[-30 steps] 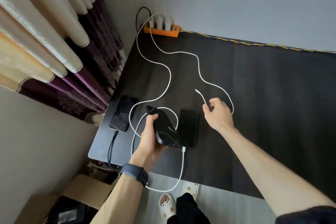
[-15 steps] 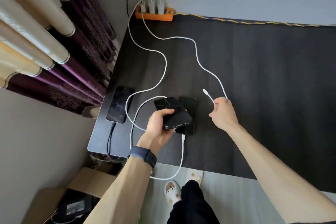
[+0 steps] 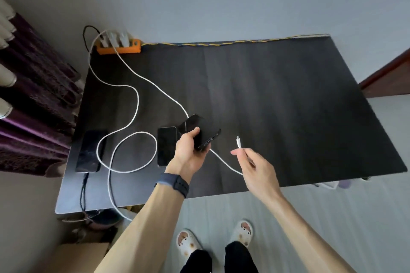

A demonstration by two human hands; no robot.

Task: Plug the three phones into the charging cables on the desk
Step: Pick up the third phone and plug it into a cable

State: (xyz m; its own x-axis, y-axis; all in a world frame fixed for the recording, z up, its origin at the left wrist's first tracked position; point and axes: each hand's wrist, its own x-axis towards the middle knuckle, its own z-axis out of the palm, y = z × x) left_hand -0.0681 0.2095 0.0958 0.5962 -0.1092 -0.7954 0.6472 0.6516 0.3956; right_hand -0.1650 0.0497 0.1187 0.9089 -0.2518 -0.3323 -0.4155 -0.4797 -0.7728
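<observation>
My left hand [image 3: 189, 150] grips a black phone [image 3: 205, 132] above the dark desk [image 3: 288, 106], its bottom edge turned to the right. My right hand [image 3: 255, 166] pinches a white cable just behind its plug [image 3: 239, 142], which points up a short way right of that phone. A second black phone [image 3: 166, 148] lies flat just left of my left hand. A third phone [image 3: 88, 150] lies at the desk's left edge with a dark cable at its near end. White cables [image 3: 135, 104] run from chargers in an orange power strip [image 3: 119, 46].
Curtains [image 3: 33, 95] hang to the left of the desk. A grey wall runs behind the power strip. A cardboard box [image 3: 82, 257] sits on the floor at lower left. My slippered feet [image 3: 213, 237] stand by the desk's near edge. A brown door or panel [image 3: 390, 75] is at far right.
The view has swung right and pulled back. My left hand lifted the phone and carried it right of the lying phone. My right hand raised the cable plug close to the held phone.
</observation>
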